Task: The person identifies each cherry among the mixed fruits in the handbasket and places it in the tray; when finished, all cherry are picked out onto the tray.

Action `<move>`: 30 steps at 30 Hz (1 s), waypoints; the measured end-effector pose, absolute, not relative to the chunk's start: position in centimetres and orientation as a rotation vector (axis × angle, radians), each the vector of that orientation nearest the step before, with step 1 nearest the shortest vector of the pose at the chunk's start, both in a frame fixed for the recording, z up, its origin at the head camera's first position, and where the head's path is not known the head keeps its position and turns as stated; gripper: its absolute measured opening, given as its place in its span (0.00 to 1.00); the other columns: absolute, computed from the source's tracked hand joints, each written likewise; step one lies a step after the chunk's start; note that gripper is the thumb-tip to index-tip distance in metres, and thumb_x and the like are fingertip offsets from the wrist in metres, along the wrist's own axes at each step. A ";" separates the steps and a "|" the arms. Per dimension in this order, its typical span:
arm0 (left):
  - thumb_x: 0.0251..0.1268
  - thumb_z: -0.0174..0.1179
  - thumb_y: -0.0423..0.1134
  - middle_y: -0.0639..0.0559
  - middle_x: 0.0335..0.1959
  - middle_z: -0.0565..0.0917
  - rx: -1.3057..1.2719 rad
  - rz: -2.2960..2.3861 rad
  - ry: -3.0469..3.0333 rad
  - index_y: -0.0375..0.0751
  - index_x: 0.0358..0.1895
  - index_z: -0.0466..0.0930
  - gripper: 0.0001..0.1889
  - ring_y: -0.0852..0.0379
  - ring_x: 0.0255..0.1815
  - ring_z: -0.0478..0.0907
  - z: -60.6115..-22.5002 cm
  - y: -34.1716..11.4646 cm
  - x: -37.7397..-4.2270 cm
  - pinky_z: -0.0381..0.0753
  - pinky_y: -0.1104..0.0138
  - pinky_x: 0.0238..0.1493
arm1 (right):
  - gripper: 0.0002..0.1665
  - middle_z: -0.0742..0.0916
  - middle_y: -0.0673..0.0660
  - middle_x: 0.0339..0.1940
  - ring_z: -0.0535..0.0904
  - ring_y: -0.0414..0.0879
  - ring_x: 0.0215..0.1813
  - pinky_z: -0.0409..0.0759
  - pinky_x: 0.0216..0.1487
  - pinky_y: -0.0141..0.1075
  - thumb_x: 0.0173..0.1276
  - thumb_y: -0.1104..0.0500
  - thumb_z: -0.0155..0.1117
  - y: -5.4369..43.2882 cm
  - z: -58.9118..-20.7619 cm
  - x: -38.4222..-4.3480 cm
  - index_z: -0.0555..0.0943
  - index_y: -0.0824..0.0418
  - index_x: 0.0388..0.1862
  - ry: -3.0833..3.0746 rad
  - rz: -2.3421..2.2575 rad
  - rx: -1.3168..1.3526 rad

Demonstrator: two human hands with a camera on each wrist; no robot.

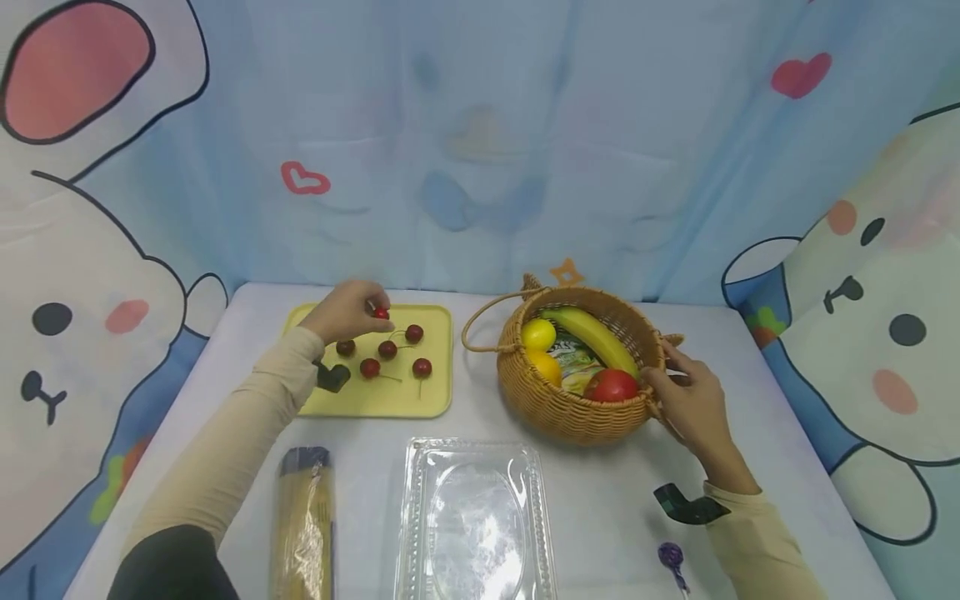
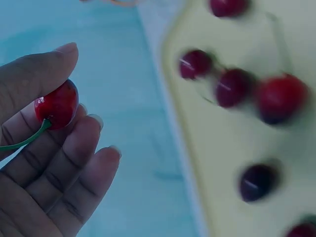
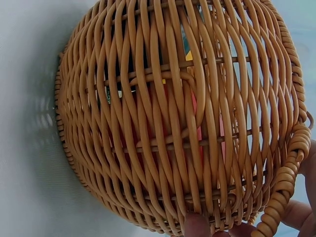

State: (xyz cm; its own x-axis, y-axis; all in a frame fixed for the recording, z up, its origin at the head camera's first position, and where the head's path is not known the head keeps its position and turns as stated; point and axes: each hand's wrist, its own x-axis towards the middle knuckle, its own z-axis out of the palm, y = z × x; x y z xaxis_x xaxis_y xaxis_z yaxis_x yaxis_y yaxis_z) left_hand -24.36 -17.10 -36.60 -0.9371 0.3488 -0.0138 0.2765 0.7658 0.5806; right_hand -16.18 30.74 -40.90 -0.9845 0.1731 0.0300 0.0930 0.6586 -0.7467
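Observation:
My left hand (image 1: pixel 345 312) pinches a red cherry (image 2: pixel 58 104) between thumb and fingers, its green stem trailing toward the palm in the left wrist view. It hovers over the upper part of a yellow tray (image 1: pixel 360 402), on which several dark red cherries (image 1: pixel 422 367) with stems lie. On the right, my right hand (image 1: pixel 693 402) grips the side of a round wicker basket (image 1: pixel 558 417) by its rim and handle. Inside the basket are a banana (image 1: pixel 597 335), two yellow fruits (image 1: pixel 538 334), a red fruit (image 1: pixel 611 386) and a green printed packet (image 1: pixel 576 360).
A clear plastic container (image 1: pixel 476 517) lies at the front middle of the white table. Left of it is a packet of thin wooden sticks (image 1: pixel 303 521). A purple-wrapped lollipop (image 1: pixel 671 555) lies near the right forearm. A patterned curtain (image 1: pixel 480 150) stands behind the table.

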 end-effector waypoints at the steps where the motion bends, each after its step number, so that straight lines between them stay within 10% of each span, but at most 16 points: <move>1: 0.59 0.71 0.38 0.41 0.44 0.85 0.467 0.891 2.852 0.33 0.45 0.82 0.15 0.47 0.42 0.83 -37.4 -18.0 -23.9 0.80 0.53 0.50 | 0.38 0.73 0.72 0.64 0.75 0.69 0.62 0.84 0.48 0.56 0.73 0.46 0.56 30.8 -40.9 -16.2 0.61 0.54 0.78 -2.771 1.239 -0.225; 13: 0.56 0.71 0.37 0.44 0.36 0.87 0.380 0.753 2.939 0.34 0.41 0.85 0.12 0.49 0.36 0.80 -45.6 -23.1 -19.7 0.79 0.54 0.44 | 0.38 0.72 0.74 0.65 0.74 0.71 0.62 0.84 0.46 0.57 0.73 0.46 0.55 31.6 -40.9 -15.9 0.61 0.52 0.78 -2.765 1.235 -0.236; 30: 0.54 0.70 0.40 0.42 0.38 0.86 0.471 0.583 2.925 0.32 0.45 0.84 0.18 0.44 0.42 0.82 -45.9 -22.3 -19.6 0.80 0.50 0.50 | 0.39 0.72 0.74 0.67 0.73 0.71 0.63 0.85 0.45 0.55 0.74 0.44 0.53 32.1 -40.5 -15.9 0.59 0.52 0.80 -2.797 1.222 -0.204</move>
